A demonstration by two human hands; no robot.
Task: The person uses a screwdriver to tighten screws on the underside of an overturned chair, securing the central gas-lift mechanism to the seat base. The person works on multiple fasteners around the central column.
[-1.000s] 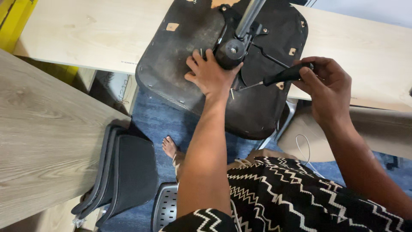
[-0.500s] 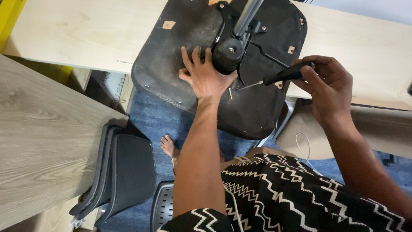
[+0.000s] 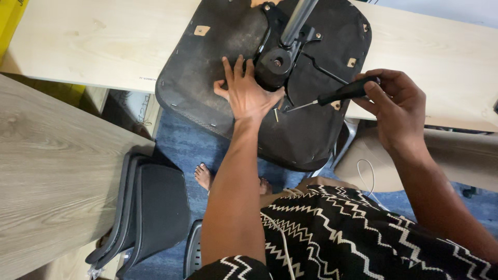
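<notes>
Seat base lies upside down on the pale desk, my left hand flat on it with fingers spread beside the black mount, my right hand clamped on a screwdriver, tip near a loose screw.

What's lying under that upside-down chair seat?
The chair seat rests on a pale wooden table, its near edge overhanging blue floor. The left hand presses on it. The tabletop directly beneath is covered.
</notes>
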